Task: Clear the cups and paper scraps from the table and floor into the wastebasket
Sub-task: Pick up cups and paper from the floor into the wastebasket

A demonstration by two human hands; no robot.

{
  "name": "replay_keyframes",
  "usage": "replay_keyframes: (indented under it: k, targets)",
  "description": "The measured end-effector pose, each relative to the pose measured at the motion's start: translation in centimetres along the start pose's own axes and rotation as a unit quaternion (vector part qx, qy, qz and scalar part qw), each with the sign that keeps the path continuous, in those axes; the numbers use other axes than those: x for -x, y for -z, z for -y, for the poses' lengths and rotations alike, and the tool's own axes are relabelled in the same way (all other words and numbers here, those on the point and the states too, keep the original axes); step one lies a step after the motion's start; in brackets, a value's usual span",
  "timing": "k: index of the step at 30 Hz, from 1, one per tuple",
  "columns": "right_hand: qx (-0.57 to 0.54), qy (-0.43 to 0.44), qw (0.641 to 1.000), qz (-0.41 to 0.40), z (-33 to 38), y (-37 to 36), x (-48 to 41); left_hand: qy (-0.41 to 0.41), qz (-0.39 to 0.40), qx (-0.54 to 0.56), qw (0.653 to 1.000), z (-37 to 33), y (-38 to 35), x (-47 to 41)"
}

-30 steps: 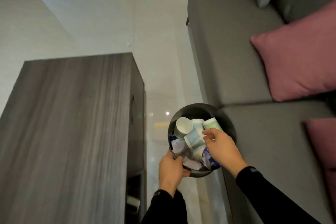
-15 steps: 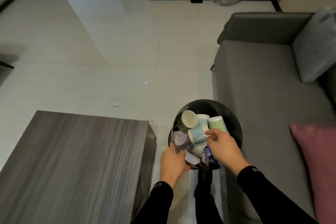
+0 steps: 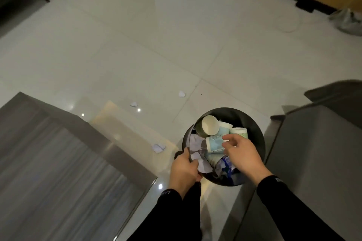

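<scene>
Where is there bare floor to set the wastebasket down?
Widest: the bare floor beyond the farthest scrap. Smaller: tiles between that scrap and the sofa arm. Crowded: the table corner, with a near scrap beside it, and the table-sofa gap, taken up by the held wastebasket.

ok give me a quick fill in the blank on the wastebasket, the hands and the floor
1. The left hand grips the ___ of the black wastebasket.
2. The right hand is over the ___ piled in the wastebasket.
3. ___ paper scraps lie on the floor.
4. The grey table stands on the person's ___ side.

Missing words: rim; cups; three; left.
</scene>
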State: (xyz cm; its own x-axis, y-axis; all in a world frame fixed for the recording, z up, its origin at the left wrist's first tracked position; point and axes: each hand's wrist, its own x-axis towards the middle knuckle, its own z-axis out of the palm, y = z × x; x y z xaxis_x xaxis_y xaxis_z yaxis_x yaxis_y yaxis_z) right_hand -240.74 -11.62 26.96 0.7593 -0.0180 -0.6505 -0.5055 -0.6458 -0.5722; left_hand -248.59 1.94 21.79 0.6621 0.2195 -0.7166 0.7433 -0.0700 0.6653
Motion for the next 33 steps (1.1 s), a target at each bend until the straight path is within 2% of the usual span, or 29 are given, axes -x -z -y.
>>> replay_keyframes:
  k: [6,15,22,25,27,29,31,33]
  targets:
    - [0.076,0.014,0.996,0.038,3.3,-2.1,-15.4,0.049,-0.016,-0.011,0.999,-0.7,-0.7,-14.4]
    - [0.151,0.012,0.982,0.113,0.5,-6.6,-32.6,0.109,-0.041,0.024,0.993,3.2,-1.4,-30.6]
    - [0.195,0.032,0.961,0.196,-1.9,-10.2,-39.6,0.122,-0.045,0.072,0.989,5.9,-3.5,-35.0]
    - [0.21,0.038,0.949,0.233,-2.2,-11.7,-40.5,0.119,-0.008,0.056,0.991,7.0,-3.5,-35.4]
    - [0.214,0.047,0.941,0.257,-2.1,-12.6,-40.7,0.14,0.006,0.102,0.985,8.5,-2.4,-35.1]
    - [0.225,0.059,0.933,0.275,-2.2,-12.9,-40.6,0.198,-0.066,0.15,0.966,11.0,-0.6,-34.9]
    - [0.224,0.061,0.927,0.295,-2.6,-13.5,-40.8,0.26,-0.207,0.059,0.941,15.1,1.4,-35.5]
    - [0.221,0.06,0.924,0.306,-3.4,-14.1,-41.4,0.308,-0.283,-0.034,0.908,19.2,2.6,-36.8]
